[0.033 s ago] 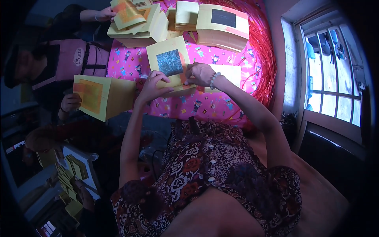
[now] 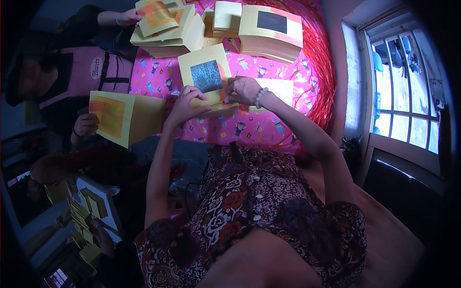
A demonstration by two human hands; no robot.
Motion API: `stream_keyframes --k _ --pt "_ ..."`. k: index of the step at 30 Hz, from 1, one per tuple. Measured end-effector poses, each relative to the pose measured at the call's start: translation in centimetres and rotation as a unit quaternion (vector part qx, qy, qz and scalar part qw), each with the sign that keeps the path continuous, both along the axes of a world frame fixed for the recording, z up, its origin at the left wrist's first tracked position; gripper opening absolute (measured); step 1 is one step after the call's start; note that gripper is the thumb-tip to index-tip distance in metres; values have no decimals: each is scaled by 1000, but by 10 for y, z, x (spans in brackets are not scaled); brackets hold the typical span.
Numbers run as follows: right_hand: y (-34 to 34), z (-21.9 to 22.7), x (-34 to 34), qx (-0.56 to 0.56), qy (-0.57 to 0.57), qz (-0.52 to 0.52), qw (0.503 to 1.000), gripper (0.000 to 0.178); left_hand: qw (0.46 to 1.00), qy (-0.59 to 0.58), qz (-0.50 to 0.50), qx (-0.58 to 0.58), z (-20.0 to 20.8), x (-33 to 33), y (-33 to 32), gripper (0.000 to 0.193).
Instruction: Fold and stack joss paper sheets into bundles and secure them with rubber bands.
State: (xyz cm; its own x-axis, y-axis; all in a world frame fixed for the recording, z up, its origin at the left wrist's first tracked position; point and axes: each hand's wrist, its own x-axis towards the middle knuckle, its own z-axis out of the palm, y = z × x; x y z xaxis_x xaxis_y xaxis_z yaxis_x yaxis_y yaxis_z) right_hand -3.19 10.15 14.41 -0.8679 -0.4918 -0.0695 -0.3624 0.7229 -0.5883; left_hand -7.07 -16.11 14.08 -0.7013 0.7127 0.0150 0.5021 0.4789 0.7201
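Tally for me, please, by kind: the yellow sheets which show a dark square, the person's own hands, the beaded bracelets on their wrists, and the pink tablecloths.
Yellow sheets with a dark square: 2
Own hands, left hand and right hand: 2
Beaded bracelet, on the right wrist: 1
Pink printed tablecloth: 1
Total: 6

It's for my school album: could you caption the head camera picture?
Left hand and right hand touch yellow paper with a dark square, on a pink tablecloth.
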Motion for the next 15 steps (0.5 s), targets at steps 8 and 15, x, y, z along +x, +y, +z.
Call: stream_keyframes --k 8,15 --pt "-4 10 1 44 -32 -29 998 29 1000 -5 2 13 5 1 -1 37" --pt "6 13 1 2 -18 -29 999 34 997 66 -41 -13 31 -5 -13 36"
